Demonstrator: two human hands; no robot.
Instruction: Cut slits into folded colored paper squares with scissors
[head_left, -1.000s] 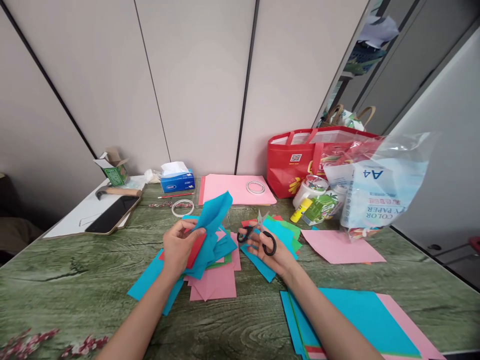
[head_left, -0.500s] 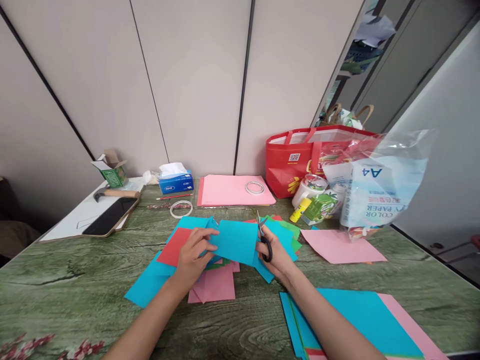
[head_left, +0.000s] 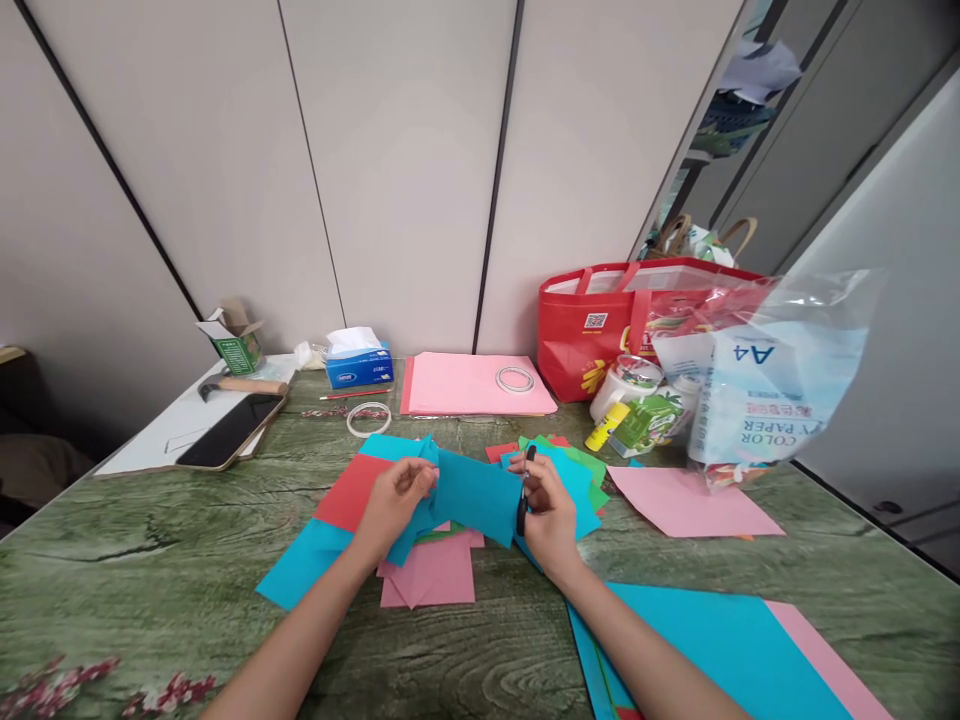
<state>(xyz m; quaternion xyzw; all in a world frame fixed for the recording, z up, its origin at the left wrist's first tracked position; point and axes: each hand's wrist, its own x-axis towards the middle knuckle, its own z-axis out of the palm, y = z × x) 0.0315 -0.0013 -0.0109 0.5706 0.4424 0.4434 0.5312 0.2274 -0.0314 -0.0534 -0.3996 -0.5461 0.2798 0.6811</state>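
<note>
A blue sheet of paper (head_left: 475, 494) hangs between my hands above the table. My left hand (head_left: 399, 503) pinches its left edge between thumb and fingers. Black-handled scissors (head_left: 523, 508) are in my right hand (head_left: 551, 515), whose fingers are wrapped round the handles beside the sheet's right edge; the blades hardly show. Under and left of my left hand lie blue pieces, a red piece (head_left: 351, 492) and pink pieces (head_left: 439, 572). Behind my right hand is a fanned pile of blue, green and red pieces (head_left: 576, 480).
Pink sheets (head_left: 457, 385) carry a tape roll (head_left: 514, 379); another roll (head_left: 368, 419) lies nearby. Left are a tissue box (head_left: 360, 366), a phone (head_left: 231, 430) and a hammer (head_left: 251, 385). Right stand a red bag (head_left: 562, 340), glue stick (head_left: 607, 427) and paper pack (head_left: 772, 370). Blue sheets (head_left: 697, 640) lie in front.
The blue sheet has tilted, its right end lower. My right hand has turned, so the scissors' blades no longer point up at its edge. The view has shifted slightly.
</note>
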